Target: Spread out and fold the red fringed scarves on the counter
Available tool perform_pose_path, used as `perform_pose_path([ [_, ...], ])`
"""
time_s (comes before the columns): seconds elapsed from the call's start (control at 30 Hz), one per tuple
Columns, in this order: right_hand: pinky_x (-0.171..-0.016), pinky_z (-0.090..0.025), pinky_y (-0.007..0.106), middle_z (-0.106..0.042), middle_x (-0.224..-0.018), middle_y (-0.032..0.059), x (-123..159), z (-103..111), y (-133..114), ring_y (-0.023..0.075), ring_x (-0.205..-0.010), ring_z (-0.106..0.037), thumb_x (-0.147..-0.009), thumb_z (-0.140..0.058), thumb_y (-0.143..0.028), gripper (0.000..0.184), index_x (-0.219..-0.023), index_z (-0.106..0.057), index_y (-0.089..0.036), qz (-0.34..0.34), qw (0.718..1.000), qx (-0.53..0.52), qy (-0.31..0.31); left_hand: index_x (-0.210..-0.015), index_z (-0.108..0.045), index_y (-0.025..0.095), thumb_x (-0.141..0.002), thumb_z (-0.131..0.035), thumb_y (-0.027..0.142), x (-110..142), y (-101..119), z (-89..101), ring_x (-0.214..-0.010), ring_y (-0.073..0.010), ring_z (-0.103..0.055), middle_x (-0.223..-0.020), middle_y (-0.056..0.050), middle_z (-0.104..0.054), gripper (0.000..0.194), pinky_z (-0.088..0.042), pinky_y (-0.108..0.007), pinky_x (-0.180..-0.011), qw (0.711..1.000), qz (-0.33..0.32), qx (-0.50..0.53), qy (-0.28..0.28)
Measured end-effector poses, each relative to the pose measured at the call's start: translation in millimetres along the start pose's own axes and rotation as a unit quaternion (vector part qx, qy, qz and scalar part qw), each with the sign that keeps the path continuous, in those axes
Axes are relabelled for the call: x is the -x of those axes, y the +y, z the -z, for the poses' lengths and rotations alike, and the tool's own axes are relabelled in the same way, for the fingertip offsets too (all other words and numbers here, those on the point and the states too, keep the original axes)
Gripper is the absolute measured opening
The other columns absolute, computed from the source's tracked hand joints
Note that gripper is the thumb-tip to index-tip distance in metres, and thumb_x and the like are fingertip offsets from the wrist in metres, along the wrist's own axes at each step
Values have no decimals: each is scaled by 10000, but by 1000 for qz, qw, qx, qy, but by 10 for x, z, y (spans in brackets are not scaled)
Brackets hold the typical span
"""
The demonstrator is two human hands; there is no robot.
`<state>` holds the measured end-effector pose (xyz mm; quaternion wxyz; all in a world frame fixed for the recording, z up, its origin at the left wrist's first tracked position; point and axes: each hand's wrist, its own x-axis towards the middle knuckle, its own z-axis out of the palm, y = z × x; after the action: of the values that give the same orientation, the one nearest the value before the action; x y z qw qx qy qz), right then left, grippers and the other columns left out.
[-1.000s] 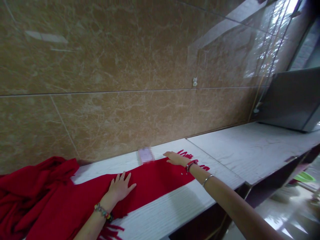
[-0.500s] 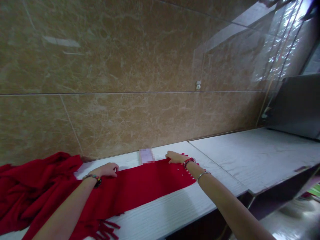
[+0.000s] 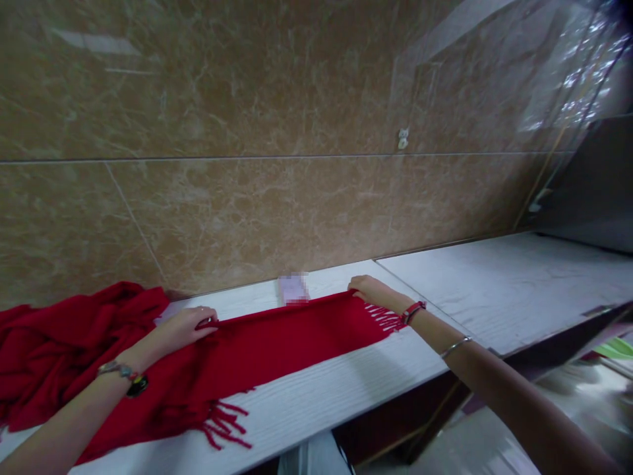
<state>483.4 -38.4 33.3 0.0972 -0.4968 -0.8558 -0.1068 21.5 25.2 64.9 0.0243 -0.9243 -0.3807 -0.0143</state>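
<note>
A long red scarf point(image 3: 277, 343) with fringed ends lies stretched along a white wood-grain counter point(image 3: 346, 389). My left hand point(image 3: 185, 325) pinches the scarf's far edge near its bunched left part. My right hand point(image 3: 372, 291) is closed on the far corner at the scarf's right end, just above its fringe point(image 3: 386, 318). Another fringe point(image 3: 225, 422) hangs toward the counter's front edge. Both wrists carry bracelets.
A heap of red cloth point(image 3: 54, 349) is piled at the counter's left. A small blurred pale card point(image 3: 293, 289) lies against the brown marble wall point(image 3: 247, 165). A dark grey appliance point(image 3: 593, 191) stands at the far right. The counter's front edge drops to a shiny floor point(image 3: 568, 396).
My left hand went from lying flat on the scarf to gripping its far edge. My right hand closed on the right end's corner, and the scarf now lies straighter.
</note>
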Motion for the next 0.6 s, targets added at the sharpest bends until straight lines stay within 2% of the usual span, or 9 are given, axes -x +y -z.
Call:
perform_pose_path([
  [0.13,-726,-398,279,-596,-775,62,230,78,-97,161,-748,-529,-786,-447,-60,171,-785,-602,-134,25,999,9,25,-818,-589,172,-810,-372,296,228,126,47,-772,-155,-532,-828,-35,-618,250,-388,-229,-733,999,-28,17,11],
  [0.23,-721,-394,289,-589,-762,67,434,25,-187,165,-739,-517,-815,-439,-85,177,-791,-607,-134,41,998,16,38,-851,-593,196,-806,-357,231,403,186,19,-793,-147,-537,-872,-20,-626,243,-393,-218,-751,999,-40,24,17],
  [0.43,-754,-378,320,-593,-798,78,798,-270,-270,182,-780,-499,-838,-429,-100,188,-852,-613,-135,74,994,44,65,-944,-600,244,-787,-364,214,650,224,-214,-853,-165,-578,-967,-22,-640,286,-429,-229,-776,999,-40,14,33],
  [0.6,-737,-369,319,-592,-777,56,901,-369,-310,183,-763,-476,-835,-450,-109,169,-845,-615,-143,72,994,66,56,-941,-627,267,-767,-369,201,722,262,-387,-866,-200,-608,-995,-28,-650,318,-469,-258,-760,999,-45,-15,26],
])
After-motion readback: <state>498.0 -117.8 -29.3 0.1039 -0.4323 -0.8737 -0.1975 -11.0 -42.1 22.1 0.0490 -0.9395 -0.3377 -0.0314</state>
